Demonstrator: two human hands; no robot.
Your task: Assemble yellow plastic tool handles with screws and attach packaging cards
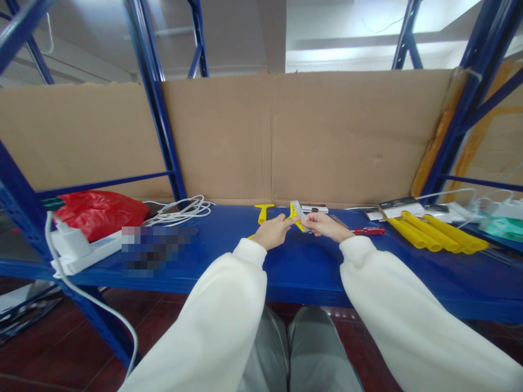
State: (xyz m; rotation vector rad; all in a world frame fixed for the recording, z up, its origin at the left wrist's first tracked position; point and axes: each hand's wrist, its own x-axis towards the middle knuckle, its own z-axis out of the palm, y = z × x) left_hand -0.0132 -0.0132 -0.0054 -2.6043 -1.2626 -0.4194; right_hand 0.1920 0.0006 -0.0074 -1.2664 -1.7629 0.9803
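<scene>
At twelve o'clock, our left hand point(272, 232) and right hand point(327, 225) pinch a yellow scraper point(297, 213) between fingers. A red screwdriver point(370, 231) lies beside our right wrist at three o'clock, before yellow tubes point(421, 231); a red bag point(104, 212) sits at nine.

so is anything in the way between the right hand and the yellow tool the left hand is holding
Nothing visible is: the right hand has its fingertips on the pale strip of the yellow tool in the left hand. The red handle lies off to the right.
</scene>
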